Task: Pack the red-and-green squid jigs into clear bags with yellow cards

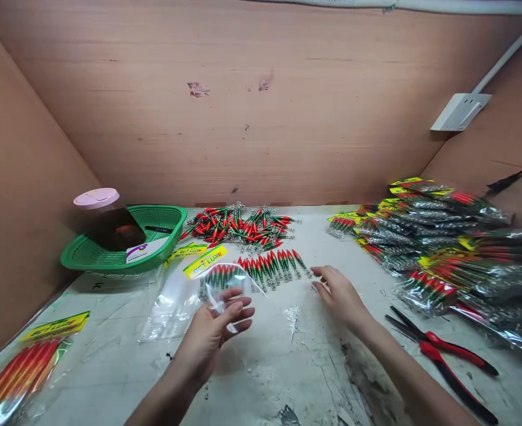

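My left hand (219,322) pinches the open end of a clear plastic bag (243,287) between thumb and fingers. The bag's yellow "BCT LURE" header (205,262) points away from me, and lures show through the film. To its right runs a neat row of red-and-green fishing lures (272,269) with wire hook crowns toward me. My right hand (336,290) is at the row's right end, thumb and forefinger apart, close to the last lure (302,263). Nothing shows between its fingers. Behind the row lies a loose heap of similar lures (243,228).
Filled lure packets (438,254) are piled at the right, with red-handled pliers (438,349) in front. A green basket (156,260) holding a pink-lidded cup (96,198) stands left. More clear bags (167,310) lie beside it. A packet of orange lures (25,370) lies front left.
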`<state>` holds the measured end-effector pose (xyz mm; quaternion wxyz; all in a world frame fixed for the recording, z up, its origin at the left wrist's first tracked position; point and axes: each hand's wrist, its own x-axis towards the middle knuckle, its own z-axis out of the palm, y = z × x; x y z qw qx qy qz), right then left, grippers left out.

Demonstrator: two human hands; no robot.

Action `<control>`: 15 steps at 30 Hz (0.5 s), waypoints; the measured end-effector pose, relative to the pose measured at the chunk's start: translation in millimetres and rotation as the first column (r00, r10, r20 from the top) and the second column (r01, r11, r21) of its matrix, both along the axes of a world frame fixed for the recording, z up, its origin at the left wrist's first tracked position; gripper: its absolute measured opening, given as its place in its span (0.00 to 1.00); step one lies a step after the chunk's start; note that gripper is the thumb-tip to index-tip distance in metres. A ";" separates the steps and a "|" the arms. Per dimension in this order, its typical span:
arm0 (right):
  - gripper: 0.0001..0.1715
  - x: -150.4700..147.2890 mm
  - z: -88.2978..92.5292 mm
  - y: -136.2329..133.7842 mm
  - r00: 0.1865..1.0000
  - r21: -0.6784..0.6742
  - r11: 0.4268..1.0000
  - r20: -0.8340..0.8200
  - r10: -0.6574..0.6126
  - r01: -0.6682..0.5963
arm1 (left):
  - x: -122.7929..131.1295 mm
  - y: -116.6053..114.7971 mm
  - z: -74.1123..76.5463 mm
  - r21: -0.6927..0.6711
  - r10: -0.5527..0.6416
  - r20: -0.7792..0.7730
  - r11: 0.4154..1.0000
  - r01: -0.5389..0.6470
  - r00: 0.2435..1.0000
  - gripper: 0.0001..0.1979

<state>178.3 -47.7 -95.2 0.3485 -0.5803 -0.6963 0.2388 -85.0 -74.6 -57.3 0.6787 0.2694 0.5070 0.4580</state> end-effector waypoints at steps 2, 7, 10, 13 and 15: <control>0.17 17.9 -7.7 27.0 0.995 0.071 0.997 0.096 -0.003 -0.004 | -0.6 6.6 -4.1 -0.001 0.028 -0.017 1.000 -0.028 0.999 0.19; 0.12 27.7 -10.7 35.2 0.969 0.182 0.978 0.241 0.059 -0.105 | 1.0 4.2 -19.0 -0.046 0.052 0.018 0.998 -0.051 0.998 0.15; 0.07 19.1 13.4 -2.2 0.967 0.257 0.958 0.246 0.066 -0.130 | -1.3 3.0 -20.2 -0.062 0.070 0.052 0.996 -0.067 0.996 0.15; 0.10 4.1 46.3 -53.2 0.954 0.261 0.924 0.186 0.237 -0.280 | -3.1 4.1 -18.1 -0.091 0.090 0.076 0.992 -0.083 0.993 0.15; 0.12 -9.6 59.0 -79.7 0.853 0.184 0.833 0.101 0.512 -0.522 | -2.8 4.1 -16.8 -0.101 0.087 0.089 0.992 -0.078 0.992 0.15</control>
